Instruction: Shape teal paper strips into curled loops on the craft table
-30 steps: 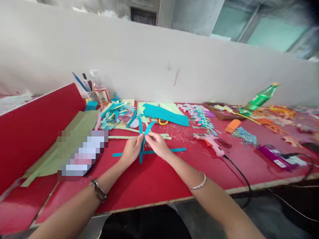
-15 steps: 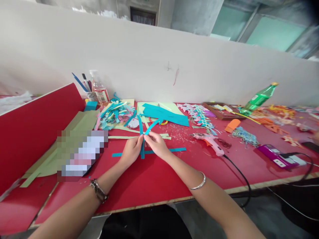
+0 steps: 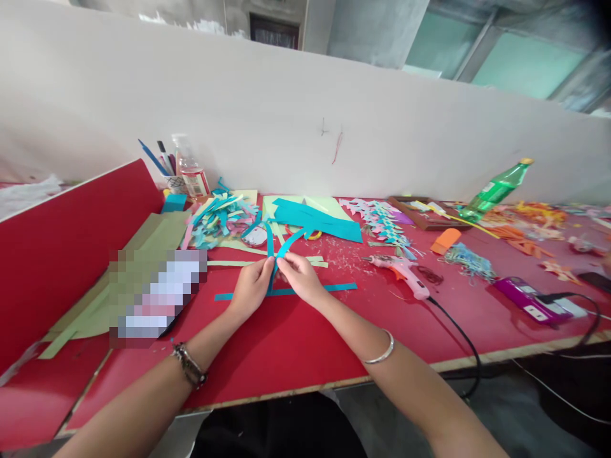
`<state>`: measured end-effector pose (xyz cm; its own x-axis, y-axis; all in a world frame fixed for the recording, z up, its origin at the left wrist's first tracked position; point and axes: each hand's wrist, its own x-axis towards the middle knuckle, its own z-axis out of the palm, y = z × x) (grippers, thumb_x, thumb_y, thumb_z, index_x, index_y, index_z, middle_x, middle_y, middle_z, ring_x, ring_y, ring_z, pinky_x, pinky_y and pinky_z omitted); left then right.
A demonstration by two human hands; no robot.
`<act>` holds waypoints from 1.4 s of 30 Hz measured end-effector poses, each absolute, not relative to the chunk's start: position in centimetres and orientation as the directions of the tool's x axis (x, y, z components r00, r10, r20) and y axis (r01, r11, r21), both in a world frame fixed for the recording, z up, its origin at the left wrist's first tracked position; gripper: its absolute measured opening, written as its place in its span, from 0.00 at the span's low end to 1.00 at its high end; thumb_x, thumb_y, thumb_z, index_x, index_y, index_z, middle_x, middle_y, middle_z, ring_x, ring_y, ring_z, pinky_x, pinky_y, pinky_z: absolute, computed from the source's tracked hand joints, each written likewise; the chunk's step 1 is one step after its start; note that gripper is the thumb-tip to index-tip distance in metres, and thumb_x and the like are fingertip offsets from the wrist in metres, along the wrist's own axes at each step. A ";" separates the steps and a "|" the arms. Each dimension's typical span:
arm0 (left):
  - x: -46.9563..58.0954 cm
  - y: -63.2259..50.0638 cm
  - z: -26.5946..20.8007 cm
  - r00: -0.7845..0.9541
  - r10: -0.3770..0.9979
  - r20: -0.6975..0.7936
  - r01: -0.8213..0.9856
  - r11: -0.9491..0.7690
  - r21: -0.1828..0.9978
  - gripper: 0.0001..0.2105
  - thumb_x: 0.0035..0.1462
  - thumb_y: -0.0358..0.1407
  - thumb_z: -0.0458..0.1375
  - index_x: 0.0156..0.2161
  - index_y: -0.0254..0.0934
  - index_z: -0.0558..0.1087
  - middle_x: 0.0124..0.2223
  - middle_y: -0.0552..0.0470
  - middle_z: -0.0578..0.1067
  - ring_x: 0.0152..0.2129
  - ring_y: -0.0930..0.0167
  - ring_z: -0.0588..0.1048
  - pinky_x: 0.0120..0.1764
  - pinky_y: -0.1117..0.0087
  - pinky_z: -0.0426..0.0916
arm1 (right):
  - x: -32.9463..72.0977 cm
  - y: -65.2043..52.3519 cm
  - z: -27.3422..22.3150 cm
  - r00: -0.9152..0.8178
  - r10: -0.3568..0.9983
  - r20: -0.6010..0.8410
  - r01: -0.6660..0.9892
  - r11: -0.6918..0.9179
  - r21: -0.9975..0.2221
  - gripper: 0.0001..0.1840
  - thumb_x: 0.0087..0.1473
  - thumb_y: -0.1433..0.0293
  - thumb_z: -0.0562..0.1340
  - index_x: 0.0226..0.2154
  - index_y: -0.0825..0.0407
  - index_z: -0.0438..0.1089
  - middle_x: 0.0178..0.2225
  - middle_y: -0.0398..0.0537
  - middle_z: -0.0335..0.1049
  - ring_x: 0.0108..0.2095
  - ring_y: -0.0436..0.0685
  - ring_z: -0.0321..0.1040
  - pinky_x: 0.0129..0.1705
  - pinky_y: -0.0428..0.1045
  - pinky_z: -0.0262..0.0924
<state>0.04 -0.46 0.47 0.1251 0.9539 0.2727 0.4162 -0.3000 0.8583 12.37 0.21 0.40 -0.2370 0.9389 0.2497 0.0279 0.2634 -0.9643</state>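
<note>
As the left hand (image 3: pixel 252 284) and right hand (image 3: pixel 302 276) pinch splayed blue paper (image 3: pixel 270 242), seemingly unfinished, another strip (image 3: pixel 340 287) lies flat, apparently unworked.

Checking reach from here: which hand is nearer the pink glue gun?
Right. The right hand, gripping blue paper, is left of the pink glue gun, apart from it; the left hand, also gripping blue paper, is farther left.

On our red counter (image 3: pixel 267 353) we see a blue paper strip (image 3: pixel 340 287), pink glue gun (image 3: pixel 401 271) and purple power strip (image 3: pixel 522 298).
</note>
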 end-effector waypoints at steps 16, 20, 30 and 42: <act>0.1 -0.6 0.7 0.139 0.962 0.234 0.399 -0.270 0.876 0.20 0.54 0.45 0.42 0.18 0.34 0.61 0.16 0.58 0.60 0.15 0.77 0.59 0.20 0.76 0.53 | 12.5 0.3 0.2 -0.245 0.934 0.260 0.095 0.290 -0.952 0.17 0.49 0.59 0.52 0.17 0.52 0.52 0.15 0.37 0.49 0.18 0.45 0.49 0.19 0.43 0.44; 0.1 -0.6 0.9 0.062 0.964 0.257 0.392 -0.260 0.883 0.20 0.54 0.45 0.41 0.18 0.34 0.60 0.15 0.58 0.58 0.14 0.77 0.57 0.20 0.76 0.52 | 12.4 0.3 0.2 -0.247 0.943 0.222 0.055 0.243 -0.969 0.16 0.49 0.60 0.52 0.17 0.52 0.52 0.15 0.37 0.50 0.17 0.45 0.48 0.19 0.43 0.43; 0.1 -0.6 0.8 0.155 0.960 0.233 0.398 -0.277 0.874 0.20 0.54 0.44 0.42 0.18 0.35 0.62 0.16 0.58 0.63 0.14 0.77 0.60 0.21 0.77 0.54 | 12.4 0.3 0.6 -0.260 0.937 0.233 0.000 0.242 -0.970 0.16 0.49 0.60 0.52 0.18 0.52 0.55 0.15 0.38 0.55 0.18 0.46 0.54 0.21 0.43 0.49; -0.5 -0.1 0.4 -0.016 0.971 0.238 0.378 -0.214 0.901 0.19 0.54 0.46 0.42 0.20 0.35 0.60 0.15 0.59 0.57 0.13 0.78 0.57 0.17 0.77 0.51 | 12.8 0.1 0.9 -0.225 0.949 0.223 0.016 0.232 -0.973 0.17 0.48 0.63 0.53 0.14 0.53 0.52 0.12 0.36 0.50 0.14 0.43 0.46 0.17 0.42 0.41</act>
